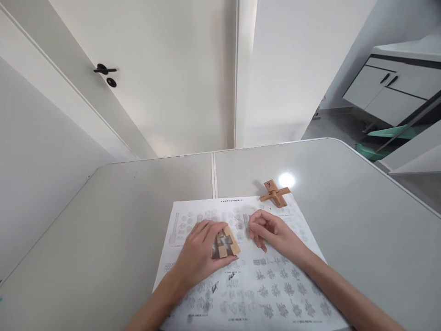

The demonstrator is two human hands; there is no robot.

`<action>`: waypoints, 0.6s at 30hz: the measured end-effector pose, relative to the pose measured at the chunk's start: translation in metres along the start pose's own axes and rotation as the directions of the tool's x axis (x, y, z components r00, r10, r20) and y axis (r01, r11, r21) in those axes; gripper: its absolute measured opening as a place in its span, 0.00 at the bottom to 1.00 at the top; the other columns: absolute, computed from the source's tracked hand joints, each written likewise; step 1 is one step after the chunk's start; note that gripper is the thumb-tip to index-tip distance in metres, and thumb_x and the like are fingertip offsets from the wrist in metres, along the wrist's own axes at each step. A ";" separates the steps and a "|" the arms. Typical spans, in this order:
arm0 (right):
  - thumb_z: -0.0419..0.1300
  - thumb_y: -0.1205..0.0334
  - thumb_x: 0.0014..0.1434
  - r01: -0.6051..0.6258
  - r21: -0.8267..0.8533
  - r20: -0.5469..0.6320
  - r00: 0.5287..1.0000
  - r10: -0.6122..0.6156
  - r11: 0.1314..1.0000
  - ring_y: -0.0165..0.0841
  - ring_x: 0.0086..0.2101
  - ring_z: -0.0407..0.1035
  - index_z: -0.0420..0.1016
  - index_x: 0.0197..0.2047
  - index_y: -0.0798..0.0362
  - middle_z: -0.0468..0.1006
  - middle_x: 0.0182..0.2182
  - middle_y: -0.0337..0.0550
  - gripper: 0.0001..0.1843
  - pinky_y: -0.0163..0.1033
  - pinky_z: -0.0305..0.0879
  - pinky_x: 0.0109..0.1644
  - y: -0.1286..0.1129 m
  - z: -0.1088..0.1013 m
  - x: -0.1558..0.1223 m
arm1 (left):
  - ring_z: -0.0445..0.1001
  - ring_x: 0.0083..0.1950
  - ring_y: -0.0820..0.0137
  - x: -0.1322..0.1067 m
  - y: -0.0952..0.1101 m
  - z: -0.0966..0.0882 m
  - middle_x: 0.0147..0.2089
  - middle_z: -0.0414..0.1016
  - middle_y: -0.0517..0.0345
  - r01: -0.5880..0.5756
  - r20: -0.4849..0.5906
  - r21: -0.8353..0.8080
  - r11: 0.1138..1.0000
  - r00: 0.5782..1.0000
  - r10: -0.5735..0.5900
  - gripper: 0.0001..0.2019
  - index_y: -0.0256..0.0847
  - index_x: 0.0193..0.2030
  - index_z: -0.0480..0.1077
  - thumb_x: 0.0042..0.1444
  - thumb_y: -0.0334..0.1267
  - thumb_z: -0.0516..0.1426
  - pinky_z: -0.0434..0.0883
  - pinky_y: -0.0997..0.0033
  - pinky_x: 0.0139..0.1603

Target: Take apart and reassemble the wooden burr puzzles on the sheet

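My left hand (200,255) grips a bundle of notched wooden puzzle pieces (225,242), holding them upright over a printed instruction sheet (248,280). Just to the right, my right hand (272,232) rests on the sheet with its fingers loosely curled, and nothing shows inside them. It lies a short way from the bundle without touching it. An assembled wooden cross puzzle (274,193) stands at the sheet's far right corner, beyond my right hand.
The sheet lies on a grey table (103,220) made of two halves with a seam down the middle. A white door with a black handle (105,70) stands behind it. Grey cabinets (389,87) and a green object are at the right.
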State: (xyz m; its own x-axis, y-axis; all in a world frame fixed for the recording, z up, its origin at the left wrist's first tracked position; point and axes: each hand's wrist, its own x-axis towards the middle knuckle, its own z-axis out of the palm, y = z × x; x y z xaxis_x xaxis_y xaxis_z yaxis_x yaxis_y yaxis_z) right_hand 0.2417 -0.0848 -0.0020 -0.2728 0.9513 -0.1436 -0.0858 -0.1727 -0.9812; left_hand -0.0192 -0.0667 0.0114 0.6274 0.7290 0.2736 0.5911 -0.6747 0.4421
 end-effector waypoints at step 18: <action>0.74 0.50 0.59 0.277 -0.584 0.162 0.961 -0.225 0.763 0.51 0.60 0.65 0.65 0.68 0.36 0.66 0.62 0.50 0.38 0.55 0.72 0.59 0.011 -0.006 -0.003 | 0.71 0.61 0.48 0.023 -0.013 0.003 0.61 0.71 0.42 -0.013 0.126 -0.080 0.997 0.992 0.023 0.50 0.43 0.67 0.65 0.42 0.65 0.73 0.73 0.47 0.61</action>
State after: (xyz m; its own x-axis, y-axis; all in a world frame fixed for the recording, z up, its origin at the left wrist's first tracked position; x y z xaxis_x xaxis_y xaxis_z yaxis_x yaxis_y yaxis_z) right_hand 0.2473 -0.0882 -0.0133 -0.3976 0.9116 0.1040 0.4185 0.2810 -0.8636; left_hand -0.0115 -0.0416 0.0090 0.6997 0.6930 0.1740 0.5405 -0.6726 0.5054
